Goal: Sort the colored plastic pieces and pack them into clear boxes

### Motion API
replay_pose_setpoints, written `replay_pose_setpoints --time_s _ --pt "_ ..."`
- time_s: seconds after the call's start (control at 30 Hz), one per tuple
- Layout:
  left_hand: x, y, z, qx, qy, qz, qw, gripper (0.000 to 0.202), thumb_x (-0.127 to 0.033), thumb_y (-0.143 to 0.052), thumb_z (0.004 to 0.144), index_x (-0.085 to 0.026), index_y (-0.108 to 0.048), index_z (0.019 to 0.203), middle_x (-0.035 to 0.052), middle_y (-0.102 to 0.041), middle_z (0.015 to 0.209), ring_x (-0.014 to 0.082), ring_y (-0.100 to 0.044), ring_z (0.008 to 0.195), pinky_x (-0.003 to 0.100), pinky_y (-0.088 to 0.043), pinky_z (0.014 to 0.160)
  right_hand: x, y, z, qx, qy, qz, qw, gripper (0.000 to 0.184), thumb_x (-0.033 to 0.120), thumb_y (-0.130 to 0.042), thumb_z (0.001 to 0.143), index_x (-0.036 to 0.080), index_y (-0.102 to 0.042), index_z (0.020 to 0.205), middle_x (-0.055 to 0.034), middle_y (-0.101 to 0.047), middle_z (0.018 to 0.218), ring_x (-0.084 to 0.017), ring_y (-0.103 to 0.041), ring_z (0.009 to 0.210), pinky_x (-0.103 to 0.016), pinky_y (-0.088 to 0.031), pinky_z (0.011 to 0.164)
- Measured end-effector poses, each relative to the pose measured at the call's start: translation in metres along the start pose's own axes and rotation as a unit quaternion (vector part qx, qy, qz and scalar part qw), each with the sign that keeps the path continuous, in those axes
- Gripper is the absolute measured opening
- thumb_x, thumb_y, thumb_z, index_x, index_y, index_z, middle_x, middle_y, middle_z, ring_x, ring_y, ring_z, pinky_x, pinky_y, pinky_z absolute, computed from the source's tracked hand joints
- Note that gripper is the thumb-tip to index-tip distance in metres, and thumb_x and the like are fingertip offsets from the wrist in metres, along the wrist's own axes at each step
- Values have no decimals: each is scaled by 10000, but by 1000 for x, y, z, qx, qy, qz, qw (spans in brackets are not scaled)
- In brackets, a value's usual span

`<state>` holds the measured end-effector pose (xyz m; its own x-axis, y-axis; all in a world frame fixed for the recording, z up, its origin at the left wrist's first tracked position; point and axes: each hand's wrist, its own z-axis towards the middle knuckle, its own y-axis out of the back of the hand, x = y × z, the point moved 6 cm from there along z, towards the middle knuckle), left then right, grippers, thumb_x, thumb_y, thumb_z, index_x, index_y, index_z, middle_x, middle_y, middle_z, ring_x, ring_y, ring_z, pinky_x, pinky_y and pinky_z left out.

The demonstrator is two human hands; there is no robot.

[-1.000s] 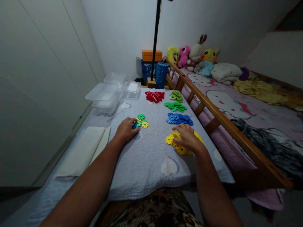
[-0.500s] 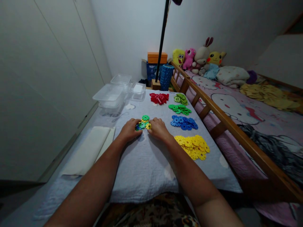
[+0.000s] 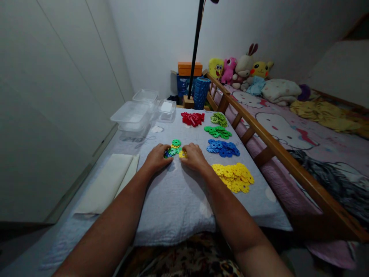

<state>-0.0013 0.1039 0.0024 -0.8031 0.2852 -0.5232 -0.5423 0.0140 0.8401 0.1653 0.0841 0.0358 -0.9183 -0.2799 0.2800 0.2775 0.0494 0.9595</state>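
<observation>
A small cluster of joined plastic discs [image 3: 175,147], green, blue and yellow, lies on the grey quilted cloth [image 3: 173,200]. My left hand [image 3: 157,157] is curled against its left side, fingertips on the blue and green pieces. Closed over the cluster's right edge, my right hand [image 3: 195,157] pinches a yellow disc [image 3: 182,154] against it. Sorted piles lie to the right: red discs [image 3: 192,118], light green discs [image 3: 219,119], green discs [image 3: 218,132], blue discs [image 3: 223,148] and yellow discs [image 3: 234,177].
Clear plastic containers [image 3: 132,115] stand at the far left of the cloth, with a folded white cloth [image 3: 108,184] nearer. A wooden bed rail [image 3: 276,148] runs along the right, plush toys [image 3: 239,67] beyond. A black pole [image 3: 194,50] rises at the back.
My right hand left the yellow pile and moved left to the disc cluster, bringing a yellow disc. My left hand stayed on the cluster.
</observation>
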Motion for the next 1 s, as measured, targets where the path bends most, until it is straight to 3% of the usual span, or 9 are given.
replay_pose_setpoints --time_s 0.23,0.57,0.8,1.0 --pt "-2 2 -1 2 5 3 1000 487 -337 -677 777 -172 -661 1234 122 -655 1145 272 -621 1051 389 -488 952 -47 38 -37 -41 23 46 998 363 217 -653 826 168 -659 1186 -103 -643 1154 -245 -547 1100 -371 -403 1003" --pt "1 1 0 -10 -2 -3 1000 449 -354 -680 769 -211 -682 1195 89 -658 1108 252 -628 1014 369 -499 934 -147 71 -124 -45 -92 41 994 413 212 -601 782 221 -674 1188 -87 -663 1192 -271 -579 1146 -403 -413 1027" --pt "0 2 -1 -3 9 1 1000 464 -354 -676 771 -175 -684 1199 109 -649 1123 256 -643 993 367 -511 909 -169 63 -146 -26 -116 20 993 439 220 -577 778 213 -681 1205 -108 -669 1216 -282 -584 1166 -415 -426 1028" --pt "0 0 0 1 4 2 1000 477 -357 -663 785 -157 -669 1218 122 -640 1145 262 -634 1020 378 -503 936 -171 62 -150 -23 -121 -3 992 433 227 -575 795 227 -685 1214 -110 -673 1233 -292 -581 1172 -431 -431 1033"
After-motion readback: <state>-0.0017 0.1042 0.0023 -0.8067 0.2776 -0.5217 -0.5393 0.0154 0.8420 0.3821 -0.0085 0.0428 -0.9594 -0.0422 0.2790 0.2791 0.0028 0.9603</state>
